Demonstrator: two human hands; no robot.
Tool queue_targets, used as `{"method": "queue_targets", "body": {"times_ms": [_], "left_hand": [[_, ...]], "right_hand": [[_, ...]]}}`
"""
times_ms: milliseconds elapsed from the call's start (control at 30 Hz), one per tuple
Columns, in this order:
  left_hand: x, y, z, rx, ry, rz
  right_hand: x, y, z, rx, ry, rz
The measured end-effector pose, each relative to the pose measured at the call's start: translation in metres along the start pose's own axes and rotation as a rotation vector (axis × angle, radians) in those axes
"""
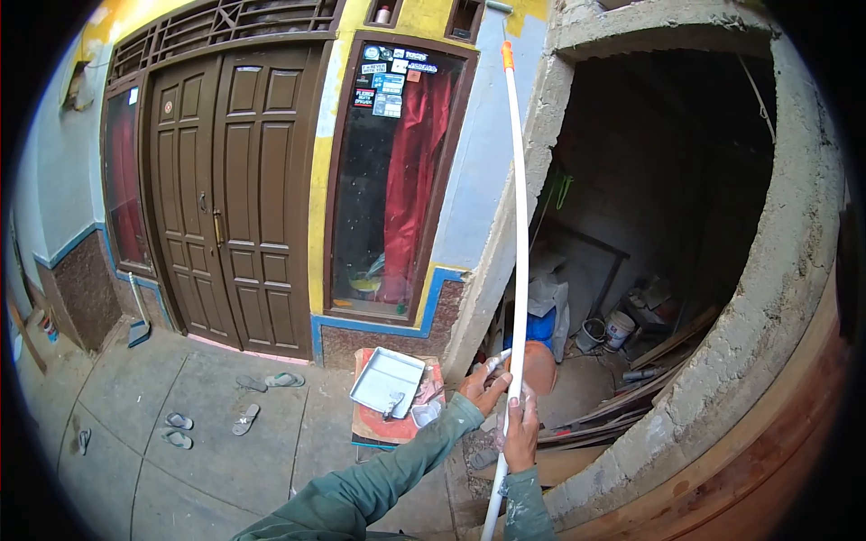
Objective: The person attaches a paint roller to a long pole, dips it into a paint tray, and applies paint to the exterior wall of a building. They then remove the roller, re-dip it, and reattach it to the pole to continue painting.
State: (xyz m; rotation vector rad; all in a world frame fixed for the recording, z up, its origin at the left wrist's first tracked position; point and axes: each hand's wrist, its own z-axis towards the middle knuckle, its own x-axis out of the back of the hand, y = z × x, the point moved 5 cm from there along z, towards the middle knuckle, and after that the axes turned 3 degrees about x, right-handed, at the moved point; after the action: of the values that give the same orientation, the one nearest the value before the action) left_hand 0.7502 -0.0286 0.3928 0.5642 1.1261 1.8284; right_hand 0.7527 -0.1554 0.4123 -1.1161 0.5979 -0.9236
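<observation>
A long white pole rises from the bottom edge to an orange collar and a small paint roller against the upper wall. My right hand is wrapped round the pole low down. Slightly higher and to the left, my left hand is closed at the pole, with a whitish cloth or object partly showing by its fingers; what it grips exactly is unclear. Left of my hands, a white paint tray rests on a red-topped stool, with a small white container beside it.
Brown double doors and a window with a red curtain stand ahead. Sandals lie on the concrete floor. At the right, a rough opening shows buckets, planks and an orange round object.
</observation>
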Motion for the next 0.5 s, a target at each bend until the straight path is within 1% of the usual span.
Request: {"method": "queue_targets", "body": {"times_ms": [33, 67, 100, 133, 200, 267, 400, 433, 500], "left_hand": [[-0.001, 0.002, -0.003, -0.01, -0.001, -0.037], [0.0, 0.0, -0.005, -0.011, 0.001, -0.035], [-0.001, -0.004, -0.007, 0.016, -0.045, -0.006], [-0.003, -0.009, -0.009, 0.043, -0.091, 0.023], [-0.003, -0.012, -0.015, 0.006, -0.062, 0.056], [-0.004, -0.013, -0.021, 0.042, -0.044, 0.157], [-0.006, -0.015, -0.032, 0.151, -0.055, 0.092], [-0.006, -0.016, -0.033, 0.151, -0.054, 0.092], [-0.006, -0.014, -0.036, 0.073, -0.065, 0.148]], "right_hand": [[0.002, 0.002, -0.003, 0.001, -0.002, 0.001], [0.004, 0.006, -0.008, -0.045, -0.004, 0.019], [0.006, 0.011, -0.012, -0.091, -0.006, 0.038], [0.008, 0.017, -0.015, -0.092, -0.007, 0.04], [0.012, 0.03, -0.021, -0.088, -0.017, 0.043], [0.014, 0.036, -0.029, -0.097, -0.01, 0.044], [0.019, 0.052, -0.04, -0.117, 0.015, 0.046], [0.019, 0.053, -0.043, -0.118, 0.014, 0.046], [0.02, 0.053, -0.048, -0.13, 0.015, 0.039]]}}
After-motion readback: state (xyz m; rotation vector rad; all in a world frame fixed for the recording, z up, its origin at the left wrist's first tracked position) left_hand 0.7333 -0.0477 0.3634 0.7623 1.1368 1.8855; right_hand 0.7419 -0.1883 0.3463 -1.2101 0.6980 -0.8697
